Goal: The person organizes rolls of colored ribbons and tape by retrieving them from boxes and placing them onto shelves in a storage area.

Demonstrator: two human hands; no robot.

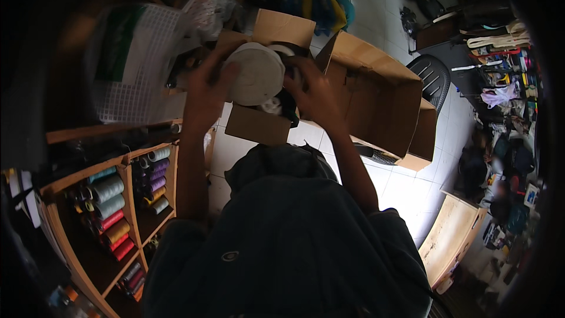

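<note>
Seemingly both hands' fingers (pixel 219 76) clasp white roll (pixel 257 74).

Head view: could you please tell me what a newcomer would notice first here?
The big white roll, held between the left hand and right hand over a small cardboard box, top centre. Beside it, an empty large carton; lower left, wooden shelves of coloured thread spools.

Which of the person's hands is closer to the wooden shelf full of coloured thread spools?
Left. The left hand grips the big white roll on the wooden thread shelf's side; the right hand is beyond the roll.
</note>
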